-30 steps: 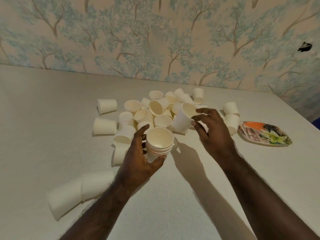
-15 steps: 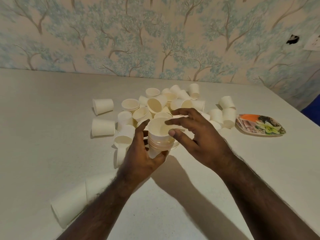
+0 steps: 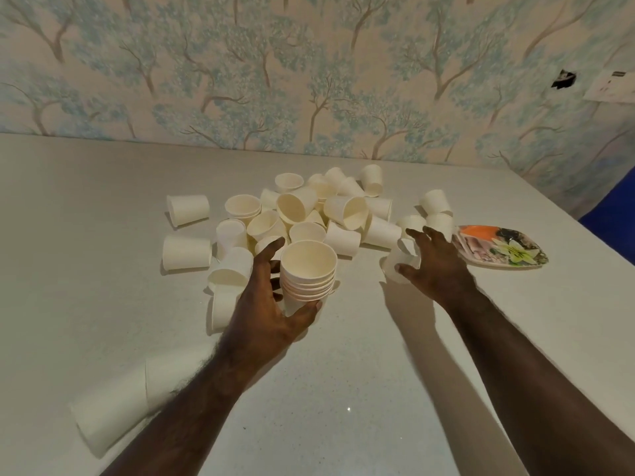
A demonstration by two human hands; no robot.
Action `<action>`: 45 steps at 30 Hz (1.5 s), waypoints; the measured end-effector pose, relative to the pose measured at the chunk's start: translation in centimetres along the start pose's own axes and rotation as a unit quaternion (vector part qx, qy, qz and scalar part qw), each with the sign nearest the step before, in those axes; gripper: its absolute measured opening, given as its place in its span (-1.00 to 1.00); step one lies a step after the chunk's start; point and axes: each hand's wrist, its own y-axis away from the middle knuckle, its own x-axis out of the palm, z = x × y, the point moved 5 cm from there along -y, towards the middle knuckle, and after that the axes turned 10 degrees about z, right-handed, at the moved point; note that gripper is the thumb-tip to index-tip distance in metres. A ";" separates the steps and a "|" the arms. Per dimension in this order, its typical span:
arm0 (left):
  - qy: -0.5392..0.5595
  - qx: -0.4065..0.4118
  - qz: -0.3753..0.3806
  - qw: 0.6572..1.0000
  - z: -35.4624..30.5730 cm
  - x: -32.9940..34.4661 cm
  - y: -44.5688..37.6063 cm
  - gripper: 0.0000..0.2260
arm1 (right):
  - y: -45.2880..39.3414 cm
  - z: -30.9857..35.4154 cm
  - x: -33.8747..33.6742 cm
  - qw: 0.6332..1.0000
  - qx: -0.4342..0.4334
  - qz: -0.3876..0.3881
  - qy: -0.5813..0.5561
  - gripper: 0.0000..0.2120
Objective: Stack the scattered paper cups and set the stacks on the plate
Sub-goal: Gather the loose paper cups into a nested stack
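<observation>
Paper cups [image 3: 309, 214], white and mostly tipped on their sides, lie heaped on the pale tabletop [image 3: 103, 304] at about twelve o'clock from the person, the pile running up toward the tree-patterned wallpaper [image 3: 309, 80] behind it. That wallpaper fills the whole far side; at two o'clock it carries a dark hole [image 3: 563, 79] with a white wall plate [image 3: 611, 87] just beside it. A blue object [image 3: 615, 207] shows at the tabletop's right edge, at three o'clock.

Two nested cups lying on their sides [image 3: 113, 407] rest at eight o'clock, well apart from the heap and partly behind the left forearm. Two single cups [image 3: 187, 209] and [image 3: 187, 252] lie on their sides at ten o'clock, just left of the pile.

The flowered plate [image 3: 515, 259] sits at two o'clock, just right of the heap, with nothing but its own printed pattern on it. Several loose cups lie between the plate and the middle of the heap.

The stack of cups [image 3: 308, 273], several nested and mouth up, is held at the near edge of the pile. The left hand [image 3: 264, 304] grips it, fingers and thumb curled round its lower part, with tipped cups crowding close on its left.

The right hand [image 3: 433, 262] reaches toward one o'clock, its fingers [image 3: 417, 235] spread apart and laid over a tipped cup [image 3: 400, 266] near the plate; the thumb touches that cup's side, but whether the hand grips it I cannot tell.
</observation>
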 end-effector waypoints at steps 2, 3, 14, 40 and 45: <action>0.002 -0.005 -0.008 1.000 -0.4 0.3 0.1 -0.11 | -1.0 -0.2 0.5 1.000 -0.019 0.010 0.017 -0.24; 0.004 -0.009 -0.009 1.000 -0.6 0.4 0.1 -0.11 | -1.5 -0.3 0.7 0.999 -0.029 0.013 0.017 -0.24; 0.006 -0.048 -0.036 0.998 -2.4 3.2 -0.1 -0.13 | -2.0 -1.7 -2.5 0.956 -0.096 0.031 -0.276 -0.35; -0.058 -0.076 -0.071 0.993 -5.7 7.2 1.0 -0.14 | 5.1 7.4 -3.1 0.866 -0.352 0.112 -0.337 -0.14; -0.052 -0.074 -0.096 0.991 -5.6 6.5 1.7 -0.18 | 5.5 8.2 -3.2 0.859 -0.394 0.122 -0.304 -0.21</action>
